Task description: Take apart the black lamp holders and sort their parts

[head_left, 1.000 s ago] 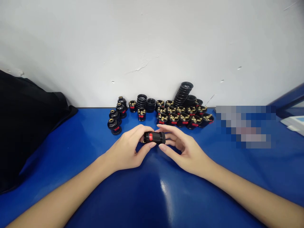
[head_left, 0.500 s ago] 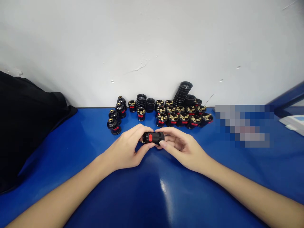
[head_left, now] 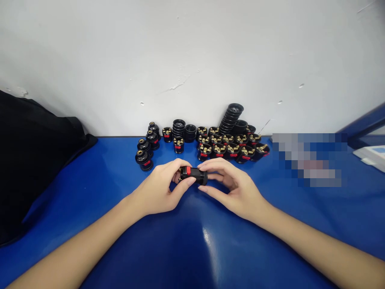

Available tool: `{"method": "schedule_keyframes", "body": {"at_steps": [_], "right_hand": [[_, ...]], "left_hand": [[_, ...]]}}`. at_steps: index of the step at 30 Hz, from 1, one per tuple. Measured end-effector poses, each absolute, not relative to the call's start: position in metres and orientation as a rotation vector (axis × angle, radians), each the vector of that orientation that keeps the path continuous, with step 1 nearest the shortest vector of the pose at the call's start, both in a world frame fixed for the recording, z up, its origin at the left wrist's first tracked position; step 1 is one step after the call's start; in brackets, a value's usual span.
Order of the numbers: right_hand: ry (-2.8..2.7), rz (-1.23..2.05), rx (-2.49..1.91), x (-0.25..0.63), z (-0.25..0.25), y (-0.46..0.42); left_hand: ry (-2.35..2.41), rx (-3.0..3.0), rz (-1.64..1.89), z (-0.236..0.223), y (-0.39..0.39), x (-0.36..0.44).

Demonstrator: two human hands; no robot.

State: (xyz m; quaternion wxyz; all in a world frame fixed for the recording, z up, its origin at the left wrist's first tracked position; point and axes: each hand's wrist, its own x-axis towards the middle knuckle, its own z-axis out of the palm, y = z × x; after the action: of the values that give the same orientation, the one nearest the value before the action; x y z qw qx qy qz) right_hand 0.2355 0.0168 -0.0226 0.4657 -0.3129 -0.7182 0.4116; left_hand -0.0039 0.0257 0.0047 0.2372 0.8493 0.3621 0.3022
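Note:
A black lamp holder (head_left: 197,175) with a red switch lies sideways between my hands, just above the blue table. My left hand (head_left: 164,184) grips its left end, thumb in front and fingers behind. Brass-coloured metal shows at that end, partly hidden by the fingers. At the other end is a wider black ring (head_left: 205,178). My right hand (head_left: 234,182) curves round this ring, with the forefinger along the top and the thumb at the lower edge. Both touch it lightly or nearly so.
Several upright lamp holder bodies (head_left: 232,150) with brass contacts stand near the wall. Behind them leans a stack of black threaded rings (head_left: 231,118). Capped lamp holders (head_left: 144,159) line up at the left. Black cloth (head_left: 36,160) hangs at far left; a blurred patch (head_left: 313,158) lies right.
The lamp holder has rolled a little, its red switch turning upward. My right thumb has slipped from the ring's front to its lower edge, and the right fingers have loosened slightly.

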Motion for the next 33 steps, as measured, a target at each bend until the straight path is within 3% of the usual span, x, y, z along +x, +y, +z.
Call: {"method": "schedule_keyframes", "body": {"at_steps": [3,9,19,27,33], "right_hand": [[-1.825,0.934,-0.790,0.2356,-0.0213,0.0146],[-1.744,1.147,-0.936,0.2365,-0.0208,0.0175],[-1.775,0.909,-0.746,0.2354,-0.0239,0.0118],[-1.736,1.135,-0.892,0.2346,-0.0216,0.0150],[-1.670,0.992,-0.766,0.2346,-0.0270,0.0178]], "left_hand": [[0.993,2.303,0.854,0.0045,0.0248,-0.0019],[0.895,2.364,0.942,0.0008,0.0273,-0.0025],[1.060,2.197,0.880,0.0050,0.0273,-0.0013],[0.884,2.312,1.042,0.0022,0.0283,-0.0018],[0.926,2.294,1.034,0.0025,0.0287,-0.0010]]}}
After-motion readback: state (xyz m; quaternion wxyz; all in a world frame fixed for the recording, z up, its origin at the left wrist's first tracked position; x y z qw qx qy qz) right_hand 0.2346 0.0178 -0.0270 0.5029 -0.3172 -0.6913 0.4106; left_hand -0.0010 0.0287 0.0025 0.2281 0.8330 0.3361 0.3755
